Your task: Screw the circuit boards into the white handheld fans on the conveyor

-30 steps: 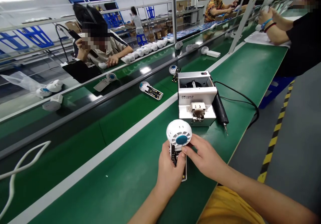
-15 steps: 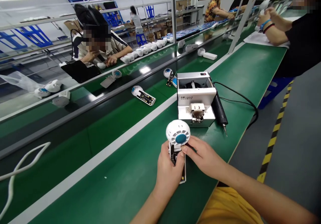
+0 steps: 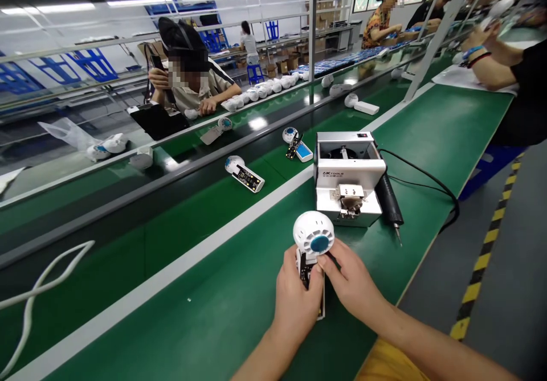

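Observation:
I hold a small white handheld fan (image 3: 313, 233) with a round grille and a blue centre, its handle open and showing a dark circuit board. My left hand (image 3: 298, 298) is wrapped around the handle from the left. My right hand (image 3: 348, 281) pinches at the top of the handle just under the fan head, fingers closed against it. Both hands hover over the green bench (image 3: 213, 318) near its front edge.
A white screw feeder box (image 3: 348, 176) stands just beyond the fan, an electric screwdriver (image 3: 391, 199) with a black cable lying to its right. More fan units (image 3: 243, 173) ride the belt. A white cable (image 3: 38, 290) lies at left. Other people work across and at right.
The view has shifted slightly, so everything sits a little lower and to the right. The units on the belt have drifted left. My hands keep the same hold on the fan.

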A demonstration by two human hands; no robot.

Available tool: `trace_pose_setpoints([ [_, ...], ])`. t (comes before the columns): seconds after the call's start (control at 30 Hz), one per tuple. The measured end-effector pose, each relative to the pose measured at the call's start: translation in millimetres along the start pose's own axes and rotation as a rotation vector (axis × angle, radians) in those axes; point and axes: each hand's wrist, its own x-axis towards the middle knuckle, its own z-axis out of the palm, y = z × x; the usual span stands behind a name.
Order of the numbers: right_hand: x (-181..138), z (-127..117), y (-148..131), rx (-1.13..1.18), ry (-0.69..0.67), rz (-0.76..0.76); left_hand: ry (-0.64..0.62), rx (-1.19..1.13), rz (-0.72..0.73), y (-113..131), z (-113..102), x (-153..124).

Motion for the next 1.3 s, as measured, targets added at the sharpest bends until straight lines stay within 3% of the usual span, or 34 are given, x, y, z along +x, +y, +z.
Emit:
trace_pose_setpoints([
  [0.37,9.6,-20.1,-10.8,-0.085,-0.195,0.023,0.007,-0.003,-0.057,0.8,-4.8,12.5],
  [1.03,14.4,-11.5,-21.8,-0.202,-0.085,0.218,0.098,0.027,-0.118,5.8,0.9,3.7],
  [1.2,12.5,-19.7,-11.4,-0.073,-0.167,0.15,-0.003,-0.011,-0.101,0.7,-3.4,10.3],
  [1.3,10.9,-25.1,0.3,0.034,-0.172,0.135,-0.097,-0.151,-0.131,-4.1,-9.8,16.5],
])
